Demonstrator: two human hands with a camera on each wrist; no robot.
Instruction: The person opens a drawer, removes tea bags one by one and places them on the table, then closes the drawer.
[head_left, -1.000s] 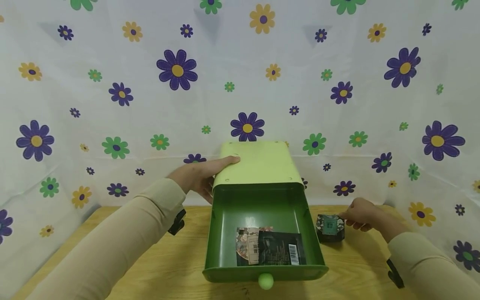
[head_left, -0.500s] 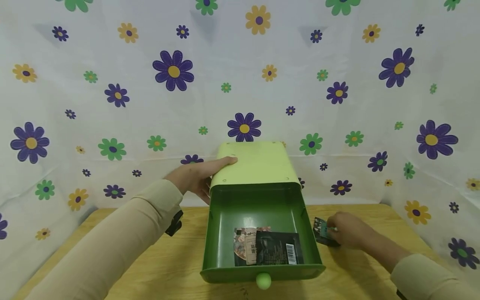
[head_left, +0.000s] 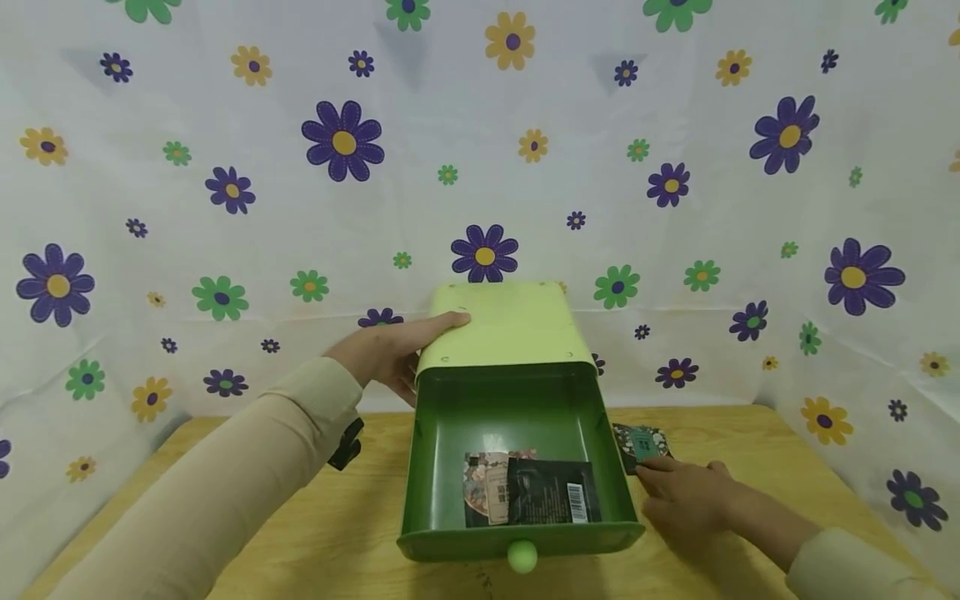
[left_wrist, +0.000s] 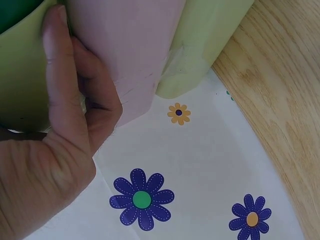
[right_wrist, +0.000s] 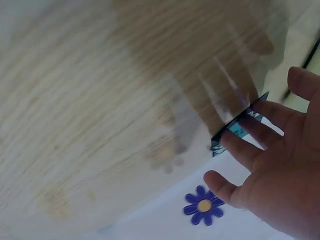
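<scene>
My left hand grips the left side of a yellow-green box, its thumb on the top. The left wrist view shows that hand's fingers bent near a pink panel. The box's dark green drawer is pulled out. Inside lie a black packet with a barcode and a flowery packet, partly covered by it. Right of the drawer, a dark flowered packet with a teal label lies on the table. My right hand, fingers extended, touches its near edge.
A round green knob sticks out from the drawer front, toward me. The wooden table carries the box. Behind and at both sides hangs a white cloth printed with flowers.
My right hand has gone from pinching the packet's right edge to touching its near edge with extended fingers. The packet has tipped from raised to lying flatter. The left hand keeps its hold.
</scene>
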